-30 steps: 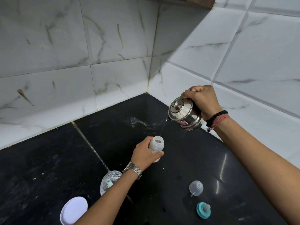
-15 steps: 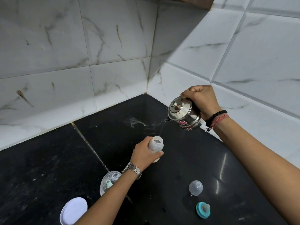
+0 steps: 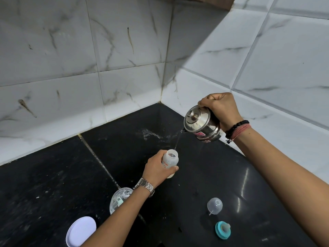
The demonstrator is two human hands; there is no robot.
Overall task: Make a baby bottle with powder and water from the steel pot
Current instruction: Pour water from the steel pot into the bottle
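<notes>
We have only one view, from a camera on the person's head. It looks forward and down, from above, into the far corner where two tiled walls (image 3: 124, 50) meet over a black counter (image 3: 53, 175). The wide lens bends the tile lines. Both forearms enter from the near edge, so we are close: the left hand (image 3: 156, 168) sits near the middle, the right hand (image 3: 220, 109) higher, to the right.

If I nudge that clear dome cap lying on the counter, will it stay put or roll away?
The clear dome cap looks like thin plastic, so it is probably very light and would skid easily on the glossy black counter. Its rounded shape suggests it may rock or roll in a curve. It likely won't break.
</notes>
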